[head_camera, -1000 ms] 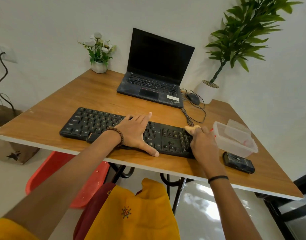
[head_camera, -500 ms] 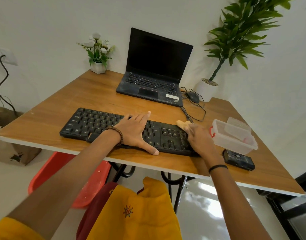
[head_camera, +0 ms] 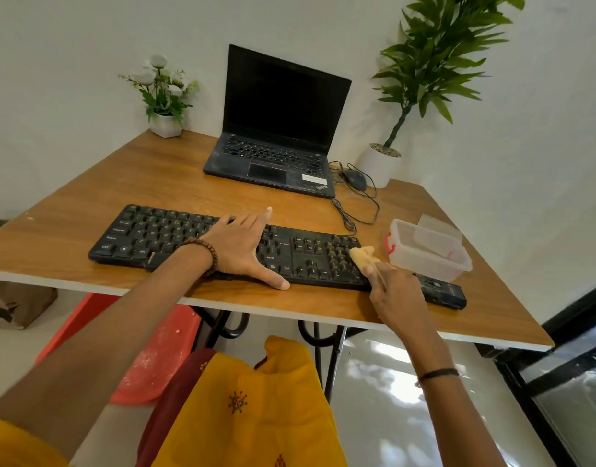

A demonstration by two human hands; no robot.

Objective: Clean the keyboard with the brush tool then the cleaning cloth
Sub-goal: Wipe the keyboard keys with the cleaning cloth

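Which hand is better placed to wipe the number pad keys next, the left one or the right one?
The right hand. It already holds the yellow cloth against the right end of the keyboard, beside the number pad. The left hand lies flat on the middle keys, apparently steadying the keyboard, and holds nothing.

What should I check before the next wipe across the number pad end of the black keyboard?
1. Pale yellow cleaning cloth gripped in the right hand: ok.
2. Cloth touching the keys at the right end of the black keyboard: ok.
3. Left hand flat on the middle keys, bracing the keyboard: ok.
4. Clear plastic container sits close to the keyboard's right end and could be bumped: not ok.
5. Small black device lies beside the right hand near the wooden table's front edge: not ok.
6. Brush step finished, keys free of dust: cannot tell.
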